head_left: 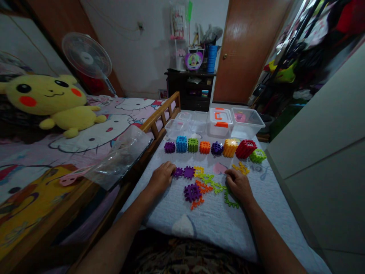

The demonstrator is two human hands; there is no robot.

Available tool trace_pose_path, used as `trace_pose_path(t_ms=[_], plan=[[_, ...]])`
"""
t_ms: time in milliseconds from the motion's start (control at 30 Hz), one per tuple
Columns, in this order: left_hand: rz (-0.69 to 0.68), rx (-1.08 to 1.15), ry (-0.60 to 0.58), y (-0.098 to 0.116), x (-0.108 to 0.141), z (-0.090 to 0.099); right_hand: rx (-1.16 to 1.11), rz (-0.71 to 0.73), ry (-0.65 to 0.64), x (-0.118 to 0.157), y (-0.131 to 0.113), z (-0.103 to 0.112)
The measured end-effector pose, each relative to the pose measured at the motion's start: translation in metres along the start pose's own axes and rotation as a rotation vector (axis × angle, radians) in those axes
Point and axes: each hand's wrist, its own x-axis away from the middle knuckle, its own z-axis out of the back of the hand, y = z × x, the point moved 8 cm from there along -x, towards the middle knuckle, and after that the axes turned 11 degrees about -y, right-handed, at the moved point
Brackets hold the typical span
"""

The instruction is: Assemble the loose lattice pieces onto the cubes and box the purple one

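Observation:
My left hand [163, 177] rests on the blue cloth, fingers curled at the left end of a small purple piece [178, 172]; whether it grips it is unclear. Beside that lie a purple square [189, 172], a yellow square [199, 171] and light green pieces [218, 187]. My right hand [238, 184] lies closed over a green piece [230, 199], with a yellow piece [241, 168] just beyond; its fingertips are too small to read. Between the hands are a purple block [192, 192] and orange pieces [203, 187].
Behind them stands a row of stacked pieces, including blue [181, 144], orange [204, 147] and red [246, 148]. Clear plastic boxes [248, 123] and a lidded box [220, 121] are farther back. A wooden bed rail [154, 121] borders the left side; white cabinets border the right.

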Motion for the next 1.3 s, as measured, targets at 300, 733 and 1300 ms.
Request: trace_pose_path(t_ms=[300,733,1300], plan=[[-0.169,-0.010,-0.068,0.037,0.003,0.012,0.004,-0.006,0.000,0.000,0.003,-0.001],[-0.142,0.075,-0.057,0.046,-0.029,-0.008,-0.037,-0.003,0.010,0.000,0.000,0.001],[-0.144,0.299,-0.193,0.028,-0.007,-0.003,-0.015,-0.007,-0.007,0.000,0.000,0.000]])
